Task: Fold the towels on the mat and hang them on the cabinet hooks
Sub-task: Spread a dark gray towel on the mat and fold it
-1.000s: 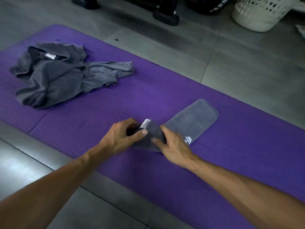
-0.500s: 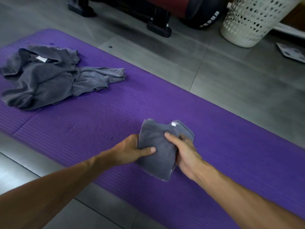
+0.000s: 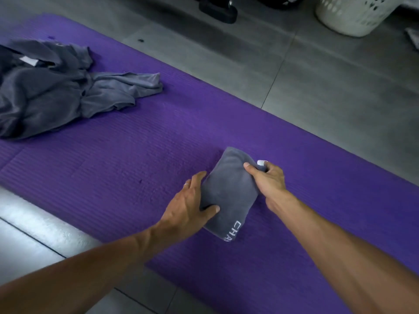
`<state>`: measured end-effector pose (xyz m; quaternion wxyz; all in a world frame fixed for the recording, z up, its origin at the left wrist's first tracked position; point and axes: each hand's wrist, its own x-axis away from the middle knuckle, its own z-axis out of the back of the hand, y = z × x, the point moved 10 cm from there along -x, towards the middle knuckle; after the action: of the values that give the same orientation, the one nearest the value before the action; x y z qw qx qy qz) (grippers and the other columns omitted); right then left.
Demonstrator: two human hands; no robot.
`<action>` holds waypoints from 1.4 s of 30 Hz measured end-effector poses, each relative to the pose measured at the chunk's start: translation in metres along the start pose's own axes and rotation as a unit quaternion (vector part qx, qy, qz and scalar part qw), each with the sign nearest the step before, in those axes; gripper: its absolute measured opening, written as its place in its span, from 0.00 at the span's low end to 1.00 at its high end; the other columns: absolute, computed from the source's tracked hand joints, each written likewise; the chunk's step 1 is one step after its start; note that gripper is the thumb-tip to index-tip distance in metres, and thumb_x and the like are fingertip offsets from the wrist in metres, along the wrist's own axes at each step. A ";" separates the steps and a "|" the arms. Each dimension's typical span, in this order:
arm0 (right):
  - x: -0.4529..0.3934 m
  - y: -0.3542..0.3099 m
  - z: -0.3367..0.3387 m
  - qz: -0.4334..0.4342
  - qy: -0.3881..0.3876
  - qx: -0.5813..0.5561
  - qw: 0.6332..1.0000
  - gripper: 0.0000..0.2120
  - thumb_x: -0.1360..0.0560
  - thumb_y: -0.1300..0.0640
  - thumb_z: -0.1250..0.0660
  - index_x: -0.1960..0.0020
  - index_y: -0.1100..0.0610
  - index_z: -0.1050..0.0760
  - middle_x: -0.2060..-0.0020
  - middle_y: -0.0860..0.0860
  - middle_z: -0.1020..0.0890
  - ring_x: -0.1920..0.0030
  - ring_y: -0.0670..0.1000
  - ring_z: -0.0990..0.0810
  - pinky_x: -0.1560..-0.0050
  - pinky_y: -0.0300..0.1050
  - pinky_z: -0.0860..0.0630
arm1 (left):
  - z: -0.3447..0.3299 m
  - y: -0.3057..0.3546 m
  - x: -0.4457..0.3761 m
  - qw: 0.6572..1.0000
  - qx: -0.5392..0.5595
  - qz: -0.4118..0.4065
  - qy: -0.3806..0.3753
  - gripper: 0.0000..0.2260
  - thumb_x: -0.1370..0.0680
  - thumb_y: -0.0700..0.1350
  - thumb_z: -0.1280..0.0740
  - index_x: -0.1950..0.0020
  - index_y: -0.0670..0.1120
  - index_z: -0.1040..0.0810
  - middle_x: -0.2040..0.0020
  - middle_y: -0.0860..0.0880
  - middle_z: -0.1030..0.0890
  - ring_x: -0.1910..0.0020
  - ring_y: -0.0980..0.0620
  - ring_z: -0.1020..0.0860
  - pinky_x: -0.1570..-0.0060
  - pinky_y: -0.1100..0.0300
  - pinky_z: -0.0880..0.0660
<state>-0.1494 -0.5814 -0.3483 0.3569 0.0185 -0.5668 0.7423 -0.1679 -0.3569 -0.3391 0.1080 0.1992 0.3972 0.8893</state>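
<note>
left hand: gripped folded grey towel, thumb on top
right hand: pinched towel's far corner
mat: purple, crumpled towels far left

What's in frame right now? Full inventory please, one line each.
folded towel: 1, grey, white lettering, on the mat between both hands
crumpled towels: a pile, count unclear, grey, mat's far left
mat: 1, purple, on the floor
floor: grey tiles
laundry basket: 1, white, top right
black equipment base: 1, top centre
left hand: grips towel's left edge
right hand: pinches towel's far right corner
</note>
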 end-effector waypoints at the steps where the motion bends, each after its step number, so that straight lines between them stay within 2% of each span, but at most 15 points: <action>1: -0.002 0.001 -0.001 0.002 -0.001 0.008 1.000 0.15 0.29 0.51 0.25 0.46 0.49 0.27 0.56 0.43 0.22 0.58 0.41 0.23 0.63 0.30 0.30 | 0.004 0.003 0.001 0.999 -0.031 -0.020 0.027 0.36 0.27 0.53 0.29 0.25 0.54 0.45 0.32 0.50 0.32 0.37 0.48 0.28 0.41 0.52 0.27; 4: -0.010 0.005 0.000 0.006 0.001 0.016 1.000 0.18 0.29 0.51 0.25 0.43 0.48 0.27 0.55 0.43 0.22 0.56 0.43 0.22 0.55 0.36 0.27 | 0.006 0.043 0.010 0.942 -0.216 -0.237 0.099 0.28 0.29 0.47 0.30 0.31 0.56 0.34 0.32 0.48 0.29 0.37 0.45 0.27 0.42 0.50 0.27; 6: -0.014 0.006 0.004 0.003 0.008 0.020 1.000 0.14 0.29 0.51 0.25 0.48 0.48 0.28 0.60 0.41 0.23 0.60 0.40 0.24 0.56 0.37 0.27 | -0.021 0.056 0.021 0.888 -0.269 -0.371 0.037 0.24 0.31 0.42 0.34 0.35 0.53 0.25 0.34 0.49 0.24 0.34 0.45 0.27 0.37 0.49 0.28; 8: -0.017 0.004 0.008 0.003 0.027 0.052 0.998 0.14 0.30 0.50 0.26 0.49 0.49 0.27 0.57 0.45 0.21 0.58 0.43 0.22 0.55 0.40 0.25 | -0.043 0.051 0.025 0.871 -0.291 -0.394 -0.022 0.25 0.31 0.41 0.35 0.33 0.51 0.25 0.32 0.50 0.25 0.30 0.47 0.30 0.32 0.49 0.32; 11: -0.019 -0.007 0.010 0.034 0.053 0.197 0.978 0.23 0.30 0.48 0.27 0.38 0.50 0.29 0.42 0.52 0.21 0.43 0.54 0.21 0.41 0.51 0.24 | -0.051 0.033 0.022 0.878 -0.302 -0.369 -0.038 0.21 0.21 0.48 0.42 0.27 0.49 0.31 0.27 0.51 0.30 0.25 0.50 0.37 0.27 0.51 0.38; 12: -0.013 -0.023 0.007 0.103 0.067 0.268 0.956 0.27 0.29 0.50 0.28 0.33 0.51 0.33 0.38 0.53 0.23 0.38 0.55 0.24 0.38 0.53 0.26 | -0.052 0.029 0.021 0.878 -0.306 -0.366 -0.046 0.21 0.19 0.50 0.44 0.26 0.49 0.32 0.26 0.52 0.32 0.25 0.51 0.39 0.27 0.51 0.39; 14: 0.020 -0.069 -0.017 0.341 0.075 0.376 0.858 0.27 0.26 0.54 0.31 0.29 0.54 0.35 0.33 0.54 0.27 0.33 0.55 0.30 0.35 0.56 0.30 | -0.055 0.022 0.019 0.872 -0.323 -0.363 -0.060 0.21 0.18 0.53 0.45 0.25 0.50 0.34 0.25 0.52 0.34 0.24 0.51 0.41 0.26 0.51 0.41; 16: 0.058 -0.076 -0.061 0.499 -0.052 0.384 0.775 0.19 0.22 0.54 0.39 0.32 0.57 0.29 0.32 0.54 0.26 0.30 0.54 0.31 0.31 0.56 0.33 | -0.058 0.021 0.021 0.867 -0.334 -0.366 -0.060 0.22 0.18 0.53 0.45 0.25 0.49 0.34 0.25 0.51 0.34 0.24 0.51 0.41 0.26 0.50 0.42; 19: 0.062 -0.023 -0.098 0.435 -0.281 0.413 0.749 0.26 0.20 0.46 0.52 0.28 0.56 0.31 0.27 0.52 0.31 0.24 0.48 0.40 0.24 0.53 0.43 | -0.060 0.017 0.032 0.860 -0.349 -0.371 -0.042 0.23 0.19 0.53 0.45 0.24 0.47 0.35 0.25 0.49 0.35 0.24 0.49 0.40 0.24 0.49 0.45; 23: 0.029 0.001 -0.077 0.487 -0.245 0.571 0.614 0.29 0.19 0.41 0.58 0.21 0.50 0.53 0.21 0.48 0.51 0.22 0.48 0.56 0.23 0.52 0.56 | -0.064 0.017 0.034 0.861 -0.336 -0.381 -0.028 0.26 0.19 0.55 0.44 0.24 0.45 0.37 0.23 0.48 0.38 0.23 0.48 0.44 0.26 0.48 0.46; 26: -0.021 -0.012 -0.047 0.404 -0.178 0.630 0.639 0.29 0.22 0.38 0.64 0.24 0.46 0.65 0.21 0.48 0.53 0.22 0.49 0.60 0.24 0.59 0.60 | -0.064 0.015 0.031 0.864 -0.333 -0.376 -0.038 0.30 0.21 0.60 0.42 0.24 0.46 0.37 0.23 0.49 0.38 0.23 0.49 0.44 0.26 0.49 0.45; 29: 0.004 -0.039 -0.053 0.471 -0.101 0.639 0.600 0.28 0.19 0.46 0.55 0.21 0.51 0.53 0.22 0.53 0.46 0.22 0.55 0.51 0.25 0.62 0.54 | -0.065 0.010 0.029 0.860 -0.339 -0.378 -0.042 0.34 0.24 0.63 0.39 0.23 0.46 0.39 0.23 0.49 0.39 0.23 0.49 0.44 0.26 0.49 0.45; 32: 0.050 -0.007 -0.063 0.542 -0.182 0.582 0.578 0.25 0.18 0.48 0.52 0.22 0.51 0.45 0.22 0.52 0.43 0.22 0.53 0.47 0.25 0.57 0.50 | -0.070 0.005 0.025 0.854 -0.365 -0.368 -0.044 0.37 0.27 0.63 0.35 0.22 0.47 0.41 0.23 0.49 0.39 0.23 0.49 0.44 0.26 0.50 0.48; 38: 0.000 0.003 -0.026 0.400 -0.172 0.676 0.595 0.31 0.22 0.36 0.71 0.22 0.47 0.63 0.23 0.43 0.60 0.22 0.50 0.60 0.26 0.61 0.64 | -0.065 0.018 0.018 0.848 -0.362 -0.387 -0.013 0.42 0.34 0.62 0.26 0.26 0.48 0.38 0.27 0.49 0.31 0.27 0.49 0.34 0.30 0.49 0.34; 42: 0.026 -0.015 -0.026 0.424 -0.142 0.629 0.636 0.30 0.21 0.46 0.60 0.22 0.54 0.42 0.22 0.50 0.47 0.22 0.51 0.54 0.25 0.58 0.58 | -0.055 0.033 0.016 0.868 -0.304 -0.392 0.031 0.34 0.36 0.54 0.21 0.33 0.48 0.25 0.35 0.49 0.22 0.35 0.48 0.24 0.36 0.50 0.26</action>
<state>-0.1502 -0.5444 -0.3342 -0.1802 0.1010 0.0482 0.9773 -0.2077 -0.4096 -0.3431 0.4904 -0.0432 0.1553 0.8565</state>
